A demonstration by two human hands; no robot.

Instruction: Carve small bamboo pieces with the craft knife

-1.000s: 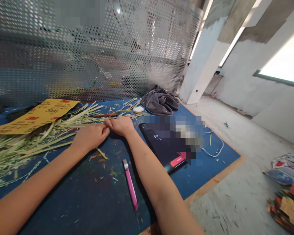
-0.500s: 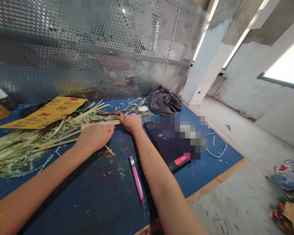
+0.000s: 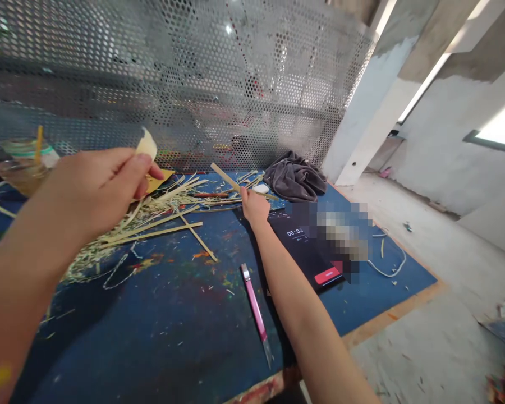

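Note:
My left hand [image 3: 105, 185] is raised above the left side of the table, thumb and fingers pinching a small, pale yellow, curled piece [image 3: 147, 143] that looks like paper. Farther back, my right hand [image 3: 256, 206] is closed around one end of a flat bamboo strip [image 3: 226, 177], which points up and to the left. Behind the left hand lies yellow sandpaper [image 3: 162, 178], mostly covered by it. Thin strips and shavings [image 3: 151, 216] are heaped between the hands. A pink-handled craft knife [image 3: 256, 308] lies on the table, blade towards me.
A phone [image 3: 303, 247] showing a timer lies right of my right arm, beside a blurred-out patch. A grey cloth [image 3: 295, 177] and a small white object [image 3: 261, 189] are behind. A perforated metal panel [image 3: 193, 84] borders the blue table [image 3: 172, 336]. A cup [image 3: 25, 168] stands left.
My left hand has come off the strip, rising towards me and left with the pale piece showing. The strip's free end now tilts upward from my right hand. The view has shifted slightly.

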